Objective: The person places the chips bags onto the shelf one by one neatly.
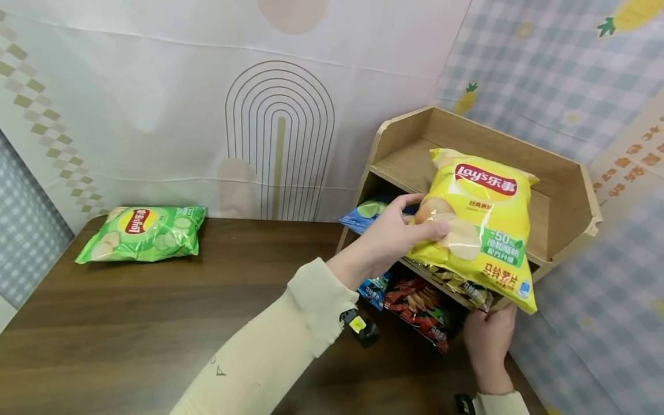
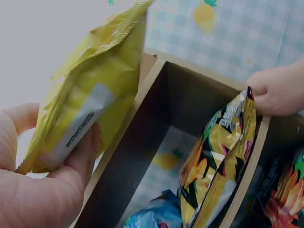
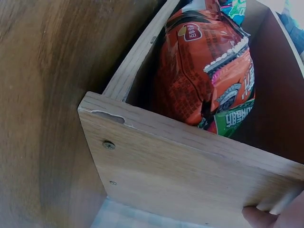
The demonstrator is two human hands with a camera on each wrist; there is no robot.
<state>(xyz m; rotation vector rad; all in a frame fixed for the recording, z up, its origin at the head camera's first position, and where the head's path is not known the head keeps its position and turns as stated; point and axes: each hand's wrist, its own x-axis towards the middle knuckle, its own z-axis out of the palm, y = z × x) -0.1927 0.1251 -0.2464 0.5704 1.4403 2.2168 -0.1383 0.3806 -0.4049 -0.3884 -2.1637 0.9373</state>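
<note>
A yellow bag of Lay's potato chips (image 1: 498, 216) is held by my left hand (image 1: 396, 233), thumb on its front and fingers behind. It overlaps the top tier of a wooden shelf (image 1: 456, 129) in the head view. My right hand (image 1: 490, 337) grips the shelf's right side low down; in the right wrist view its fingers (image 3: 259, 218) lie against the outer panel. A black-and-gold chip bag (image 2: 213, 164) stands in the middle compartment near that hand, with a blue bag (image 2: 156, 213) beyond it. A red chip bag (image 3: 190, 71) fills part of the bottom compartment.
A green Lay's bag (image 1: 145, 233) lies at the far left of the brown wooden table (image 1: 155, 323). Printed cloths (image 1: 171, 115) hang behind and to the right of the shelf. Another blue bag (image 1: 374, 288) sits in the bottom compartment.
</note>
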